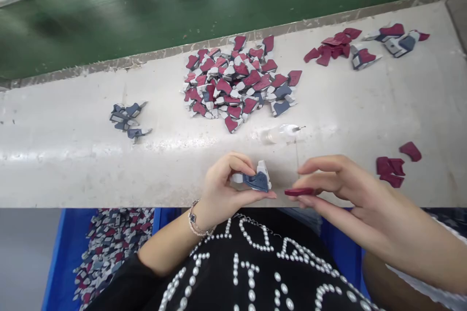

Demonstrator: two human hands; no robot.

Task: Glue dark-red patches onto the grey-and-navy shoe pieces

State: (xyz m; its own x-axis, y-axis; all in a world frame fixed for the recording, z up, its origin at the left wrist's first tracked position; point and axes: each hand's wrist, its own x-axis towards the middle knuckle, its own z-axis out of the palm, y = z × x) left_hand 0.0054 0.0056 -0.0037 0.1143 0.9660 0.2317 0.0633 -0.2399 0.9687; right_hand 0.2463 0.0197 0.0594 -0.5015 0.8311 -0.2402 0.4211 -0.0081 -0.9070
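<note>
- Left hand (221, 184): fingers closed on a blue-and-white angular plastic piece (258, 182), seemingly steadying it.
- Right hand (352, 194): fingers pinch a flat dark-red plastic piece (299, 192), likely leaving its tip exposed.

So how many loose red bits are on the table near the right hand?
4 visible, besides the held piece: a separate piece at the back, then, clumped together, a left piece, a right piece and a front piece. More may hide underneath.

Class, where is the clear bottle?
In the head view, the clear bottle lies on the table right of centre, between the large pile and the right hand.
</note>
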